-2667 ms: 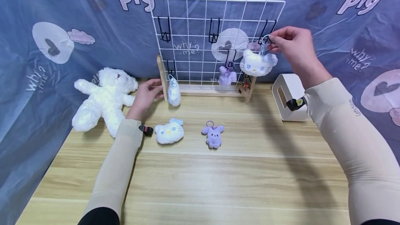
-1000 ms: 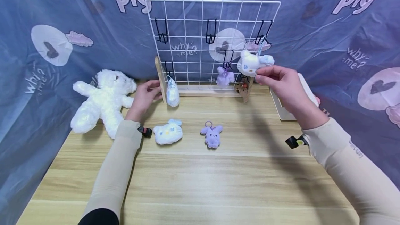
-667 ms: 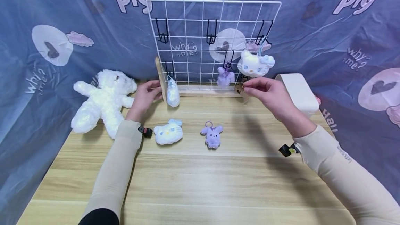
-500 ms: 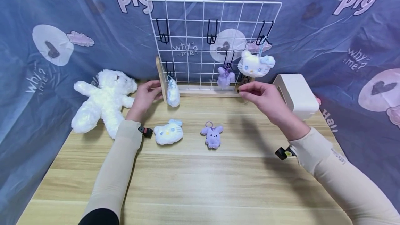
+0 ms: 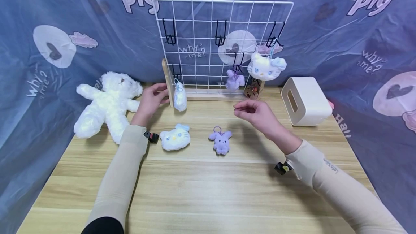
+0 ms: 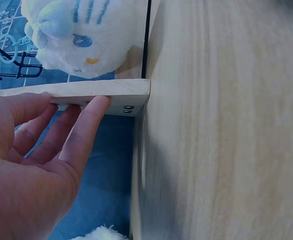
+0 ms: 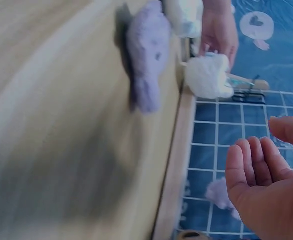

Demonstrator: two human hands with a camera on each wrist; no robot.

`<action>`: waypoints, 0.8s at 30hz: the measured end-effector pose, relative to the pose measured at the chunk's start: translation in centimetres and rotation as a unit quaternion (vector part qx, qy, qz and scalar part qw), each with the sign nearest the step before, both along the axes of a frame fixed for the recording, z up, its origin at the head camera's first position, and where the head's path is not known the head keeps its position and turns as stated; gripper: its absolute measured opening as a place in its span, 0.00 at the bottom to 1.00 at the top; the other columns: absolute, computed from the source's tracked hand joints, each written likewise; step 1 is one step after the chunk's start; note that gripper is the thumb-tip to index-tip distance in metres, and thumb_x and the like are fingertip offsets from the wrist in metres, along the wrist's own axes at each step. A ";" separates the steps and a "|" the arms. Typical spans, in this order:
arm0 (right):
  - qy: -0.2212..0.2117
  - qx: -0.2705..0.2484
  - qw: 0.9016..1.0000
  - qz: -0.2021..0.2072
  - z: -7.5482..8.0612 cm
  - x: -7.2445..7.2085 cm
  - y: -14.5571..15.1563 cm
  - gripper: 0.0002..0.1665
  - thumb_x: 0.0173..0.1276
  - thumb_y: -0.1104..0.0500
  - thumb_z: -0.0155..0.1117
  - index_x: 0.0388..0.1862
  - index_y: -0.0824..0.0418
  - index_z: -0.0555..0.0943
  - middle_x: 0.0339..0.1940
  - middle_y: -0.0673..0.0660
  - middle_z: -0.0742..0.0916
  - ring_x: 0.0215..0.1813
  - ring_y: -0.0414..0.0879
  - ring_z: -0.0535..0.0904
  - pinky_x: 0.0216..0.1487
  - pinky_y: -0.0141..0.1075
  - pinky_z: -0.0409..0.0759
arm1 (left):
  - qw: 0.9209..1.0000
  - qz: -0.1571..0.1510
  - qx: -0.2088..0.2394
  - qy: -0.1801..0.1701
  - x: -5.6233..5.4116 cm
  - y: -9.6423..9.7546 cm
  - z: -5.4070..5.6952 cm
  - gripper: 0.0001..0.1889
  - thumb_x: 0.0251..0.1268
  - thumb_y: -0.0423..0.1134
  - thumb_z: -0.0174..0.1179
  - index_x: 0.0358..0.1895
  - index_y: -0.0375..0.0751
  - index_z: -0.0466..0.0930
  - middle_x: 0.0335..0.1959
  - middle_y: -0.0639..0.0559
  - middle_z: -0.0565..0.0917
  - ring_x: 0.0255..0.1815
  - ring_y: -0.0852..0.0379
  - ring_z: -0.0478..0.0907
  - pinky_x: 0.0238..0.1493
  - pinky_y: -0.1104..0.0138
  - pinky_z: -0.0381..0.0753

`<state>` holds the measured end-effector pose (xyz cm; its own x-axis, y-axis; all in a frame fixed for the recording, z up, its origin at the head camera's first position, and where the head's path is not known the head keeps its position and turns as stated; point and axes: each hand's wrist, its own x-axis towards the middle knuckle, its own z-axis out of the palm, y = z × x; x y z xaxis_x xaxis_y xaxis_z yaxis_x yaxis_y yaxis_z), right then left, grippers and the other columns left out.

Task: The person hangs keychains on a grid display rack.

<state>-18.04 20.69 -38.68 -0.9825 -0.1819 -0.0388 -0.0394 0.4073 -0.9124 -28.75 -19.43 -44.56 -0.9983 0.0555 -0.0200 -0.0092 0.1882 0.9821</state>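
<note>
My left hand [image 5: 151,102] touches the wooden side post [image 5: 168,82] of the white wire grid rack [image 5: 211,1], fingertips against the post's edge in the left wrist view. My right hand [image 5: 256,115] is above the table in front of the rack, fingers loosely bent and holding nothing. Ahead of it on the table lies a purple bunny keychain [image 5: 221,143]. Left of that lies a white cat-face plush [image 5: 175,138] with a blue bow. A similar cat-face plush [image 5: 264,67] hangs from the rack's upper right hook.
Also hanging on the rack are a purple plush [image 5: 234,80], a white plush [image 5: 180,98] and a brown plush [image 5: 251,91]. Black hooks [image 5: 220,37] bear nothing at upper left and centre. A white teddy bear [image 5: 108,100] is at left, a white box [image 5: 307,100] at right.
My right hand released the hanging cat-face plush, passed by the brown plush, and moved down and left over the table. The left hand has stayed at the post.
</note>
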 end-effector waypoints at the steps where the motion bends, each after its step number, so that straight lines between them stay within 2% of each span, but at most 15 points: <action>1: -0.003 -0.001 1.000 0.003 -0.3 0.0 -0.2 0.17 0.77 0.63 0.76 0.60 0.71 0.88 0.50 0.58 0.94 0.45 0.34 0.85 0.45 0.21 0.87 | 1.000 0.000 0.000 0.000 0.0 0.0 0.0 0.22 0.88 0.33 0.60 0.78 0.32 0.78 0.73 0.32 0.80 0.55 0.60 0.87 0.65 0.60 0.97; 8: -0.023 -0.014 0.999 0.024 -2.2 0.1 -1.5 0.21 0.75 0.67 0.76 0.61 0.77 0.86 0.50 0.64 0.94 0.43 0.33 0.87 0.45 0.21 0.89 | 1.000 0.001 -0.003 0.004 0.1 0.1 0.1 0.22 0.88 0.33 0.60 0.77 0.30 0.78 0.72 0.31 0.81 0.54 0.61 0.86 0.65 0.61 0.97; 14: -0.010 0.031 0.998 0.048 -3.7 -0.1 -2.6 0.19 0.74 0.67 0.75 0.60 0.75 0.87 0.51 0.68 0.94 0.46 0.39 0.87 0.48 0.22 0.89 | 1.000 0.003 -0.007 0.003 0.1 0.1 0.1 0.22 0.88 0.33 0.60 0.77 0.30 0.77 0.73 0.31 0.80 0.55 0.59 0.87 0.65 0.61 0.97; 19: -0.024 0.062 0.996 0.052 -4.4 -0.1 -3.2 0.19 0.75 0.64 0.76 0.60 0.72 0.88 0.51 0.66 0.94 0.50 0.47 0.88 0.49 0.24 0.90 | 1.000 0.002 -0.010 0.003 0.1 0.0 0.1 0.22 0.89 0.33 0.60 0.78 0.31 0.77 0.73 0.31 0.80 0.61 0.50 0.87 0.66 0.61 0.97; 24: -0.027 0.095 0.994 0.042 -4.7 -0.2 -3.5 0.16 0.77 0.62 0.76 0.58 0.69 0.89 0.50 0.63 0.94 0.49 0.48 0.89 0.49 0.26 0.90 | 1.000 -0.001 -0.013 0.005 0.1 0.0 0.2 0.22 0.89 0.34 0.60 0.78 0.32 0.77 0.73 0.31 0.80 0.67 0.40 0.86 0.66 0.61 0.97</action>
<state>-18.29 17.16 -43.40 -0.9597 -0.2474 -0.1332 -0.0328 0.5694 -0.8214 -28.60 -19.40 -44.41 -0.9983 0.0567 -0.0112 0.0012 0.2143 0.9768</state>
